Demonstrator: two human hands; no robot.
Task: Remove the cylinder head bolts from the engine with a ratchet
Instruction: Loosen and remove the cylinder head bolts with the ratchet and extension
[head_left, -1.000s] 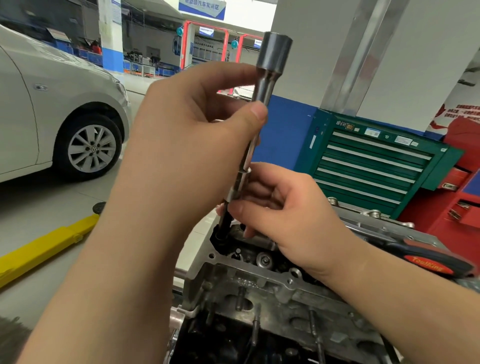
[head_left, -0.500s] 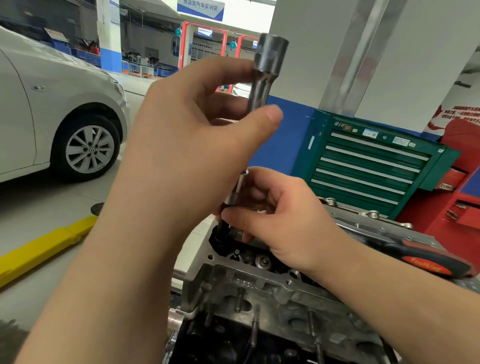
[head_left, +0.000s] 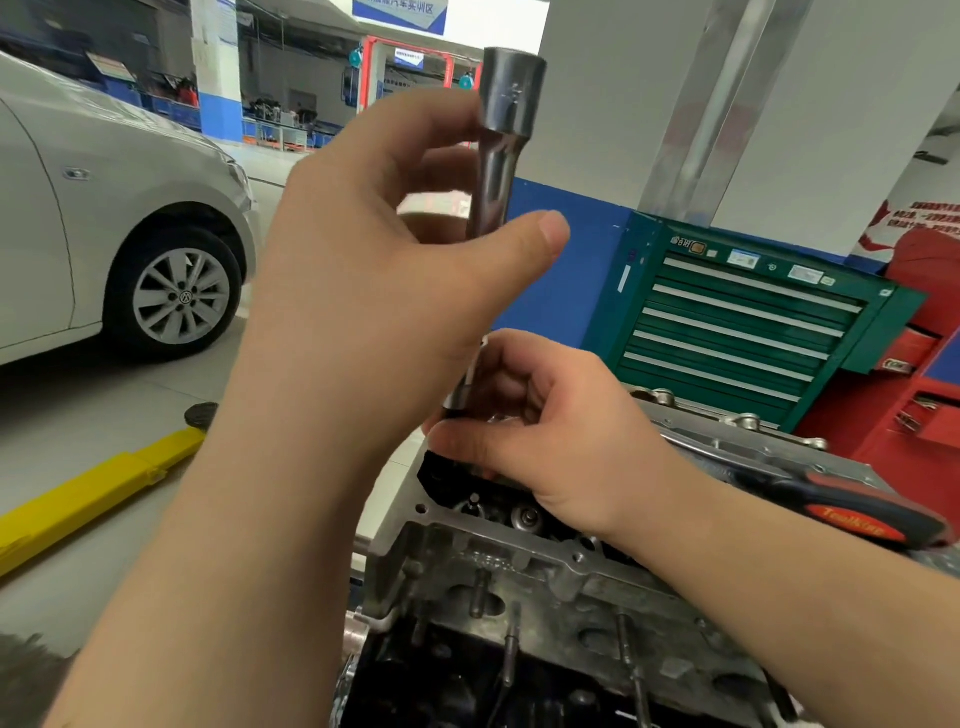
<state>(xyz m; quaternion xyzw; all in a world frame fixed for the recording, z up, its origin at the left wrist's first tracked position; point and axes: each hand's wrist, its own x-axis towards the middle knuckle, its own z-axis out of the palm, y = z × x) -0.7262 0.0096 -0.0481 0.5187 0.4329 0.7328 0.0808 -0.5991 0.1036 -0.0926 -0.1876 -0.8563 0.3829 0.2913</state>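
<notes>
Left hand (head_left: 374, 291): raised above the engine, with thumb and fingers curled round the narrow shaft of a long socket (head_left: 506, 130); the thumb tip is laid across the shaft's lower part.
Long socket: bright steel, held nearly upright and tilted slightly, its wider cup end at the top, above the fingers; its lower end is hidden behind the left hand.
Right hand (head_left: 561, 441): lower and to the right, fingers curled and pinched round a cylinder head bolt (head_left: 465, 384), just above the engine's top face.
Cylinder head bolt: a short length of grey metal is seen between the two hands, standing upright over a dark recess at the near left corner of the cylinder head; whether its lower end is inside the hole cannot be told.
Cylinder head (head_left: 545, 566): a grey cast block below both hands, with studs standing out of its near side and round valve parts seen in its open top.
Ratchet (head_left: 852, 514): laid on the engine's top at the right, behind the right forearm, held by neither hand; its handle is black and orange-red with lettering on it.
Tool cabinet (head_left: 748, 332): green, with rows of drawers with silver handles, set against a blue and white wall behind the engine.
Red cabinet (head_left: 924, 384): at the far right, beside the green one.
Car (head_left: 104, 223): white, parked at the left, its front wheel seen side-on.
Yellow beam (head_left: 88, 499): lying low on the grey floor, left of the engine.
</notes>
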